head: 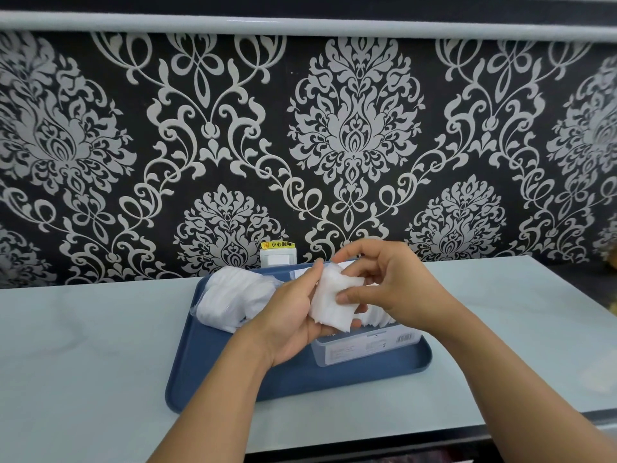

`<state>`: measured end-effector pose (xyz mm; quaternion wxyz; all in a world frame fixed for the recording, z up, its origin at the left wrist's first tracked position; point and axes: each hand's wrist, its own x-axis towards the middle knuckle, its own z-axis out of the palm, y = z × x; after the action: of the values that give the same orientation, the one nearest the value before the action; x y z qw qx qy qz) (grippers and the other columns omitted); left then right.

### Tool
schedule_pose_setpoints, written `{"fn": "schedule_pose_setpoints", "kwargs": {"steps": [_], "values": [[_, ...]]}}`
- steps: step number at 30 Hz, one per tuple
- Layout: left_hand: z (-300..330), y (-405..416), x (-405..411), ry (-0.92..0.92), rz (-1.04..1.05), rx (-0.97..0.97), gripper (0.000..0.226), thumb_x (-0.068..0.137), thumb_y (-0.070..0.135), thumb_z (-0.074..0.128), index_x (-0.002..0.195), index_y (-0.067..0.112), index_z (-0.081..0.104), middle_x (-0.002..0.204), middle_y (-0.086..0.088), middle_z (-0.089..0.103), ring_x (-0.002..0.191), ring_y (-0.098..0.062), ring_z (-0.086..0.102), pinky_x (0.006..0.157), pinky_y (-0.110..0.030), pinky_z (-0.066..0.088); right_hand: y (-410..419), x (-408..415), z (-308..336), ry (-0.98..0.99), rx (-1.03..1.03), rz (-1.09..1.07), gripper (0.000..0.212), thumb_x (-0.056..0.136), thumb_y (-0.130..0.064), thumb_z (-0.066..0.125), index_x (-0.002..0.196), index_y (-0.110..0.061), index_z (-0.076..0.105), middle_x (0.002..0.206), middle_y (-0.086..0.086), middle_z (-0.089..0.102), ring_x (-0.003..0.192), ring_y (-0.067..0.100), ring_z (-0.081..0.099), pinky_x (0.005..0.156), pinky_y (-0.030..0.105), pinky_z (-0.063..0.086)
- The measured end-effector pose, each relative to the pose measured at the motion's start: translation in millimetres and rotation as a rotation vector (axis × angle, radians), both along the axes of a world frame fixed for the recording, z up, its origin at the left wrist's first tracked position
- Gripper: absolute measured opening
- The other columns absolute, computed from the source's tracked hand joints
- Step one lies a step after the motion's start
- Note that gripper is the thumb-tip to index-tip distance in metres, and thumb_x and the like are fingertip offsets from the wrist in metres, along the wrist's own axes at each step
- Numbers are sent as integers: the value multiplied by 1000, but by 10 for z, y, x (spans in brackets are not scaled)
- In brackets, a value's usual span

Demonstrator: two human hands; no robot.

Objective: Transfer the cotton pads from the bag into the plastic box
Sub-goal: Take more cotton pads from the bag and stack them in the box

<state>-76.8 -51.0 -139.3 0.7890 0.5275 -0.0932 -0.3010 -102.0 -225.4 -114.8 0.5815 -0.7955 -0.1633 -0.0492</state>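
Left hand (293,312) cradling a stack of pads (337,297) in its curled fingers, grip narrow around the stack's lower end; right hand (390,282) pinching the same stack from the other side, thumb on its front face, fingers hooked over its top. Stack held in the air, long axis tilted from lower left to upper right, directly above the near end of the box (367,345). Box straight below and slightly right of the stack, nearer the right hand, long axis running left to right across the tray (233,372), a row of pads already standing in it behind the right wrist. Likely next: a short drop down into the open box, stack probably needing to be turned to match the row; loose pads apt to fan out if either grip slackens early. Bag (233,295) lying at the tray's far left corner, beside the left hand, still bulging with pads. Tray resting on the pale tabletop (100,345), patterned wall behind
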Motion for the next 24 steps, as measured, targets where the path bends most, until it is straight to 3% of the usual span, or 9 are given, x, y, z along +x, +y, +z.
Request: {"fn": "schedule_pose_setpoints", "kwargs": {"steps": [3,7,10,15,18,21,24], "values": [[-3,2,-2,2,-7,-15,47,108,35,30,135,7,56,128,-18,69,123,-45,60,107,-60,44,7,13,-24,-10,24,-47,44,68,9,87,100,-16,71,82,0,68,68,30,60,59,55,60],[-17,7,0,-20,3,-19,42,108,28,35,138,3,50,131,-22,65,118,-39,64,110,-62,40,-6,19,-48,-87,-38,-62,39,69,2,88,94,-26,76,93,1,68,79,42,61,66,59,57],[-5,7,-11,-9,-10,-45,41,107,26,36,139,3,48,131,-23,65,113,-35,66,110,-59,42,-16,3,-40,-117,-68,-53,38,71,-2,88,97,-27,77,97,-5,67,84,31,64,72,57,56],[29,13,-38,24,-19,-107,41,104,17,38,142,3,44,135,-23,62,120,-34,61,108,-55,45,-18,-24,-22,-153,-101,-50,44,69,0,88,105,-22,77,103,-3,66,83,15,62,74,35,56],[32,21,-38,23,-13,-111,46,100,15,43,144,2,43,137,-25,60,119,-33,59,108,-53,43,-17,-19,-21,-165,-96,-40,41,67,2,89,99,-19,78,104,-1,66,85,25,63,69,24,55],[26,24,-25,27,-16,-123,57,91,17,51,145,0,43,140,-25,58,121,-34,56,116,-55,34,-11,-25,-27,-155,-61,-36,32,66,6,88,91,-11,77,105,4,65,87,33,63,66,25,57],[42,25,-28,-1,-52,-112,48,100,21,39,144,2,48,140,-22,59,121,-30,55,117,-53,31,-13,-32,-34,-141,-41,-44,28,66,6,89,84,-12,78,105,2,65,89,35,62,68,41,62]]}}
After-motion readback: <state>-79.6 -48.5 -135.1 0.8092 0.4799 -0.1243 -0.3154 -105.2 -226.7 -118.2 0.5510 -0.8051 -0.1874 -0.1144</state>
